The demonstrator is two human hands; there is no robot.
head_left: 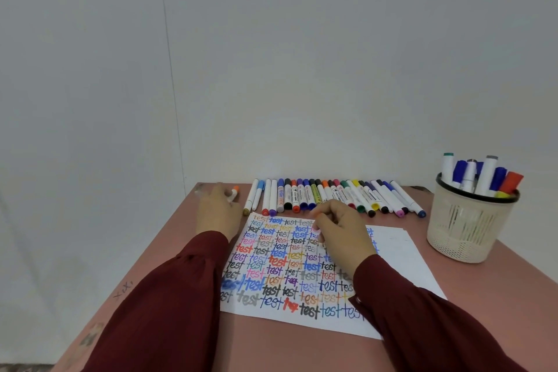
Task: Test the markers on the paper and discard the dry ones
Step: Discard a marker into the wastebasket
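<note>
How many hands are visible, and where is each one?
2. The left hand holds an orange-capped marker beside the marker row; the right hand is over the paper.

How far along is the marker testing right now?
Well along: the paper is mostly filled with coloured "test" words, and a row of markers lies behind it. In hand: the left hand grips an orange-tipped marker; the right hand curls over the paper. Left, perhaps: the upright markers in the basket.

Left hand (216, 210): grips an orange-capped marker (234, 192).
Right hand (342, 231): fingers curled over the paper (392, 254); any hold is blurred.
Marker row (305, 195): just beyond both hands.
Basket (465, 229): well right of the right hand, markers upright inside.
</note>
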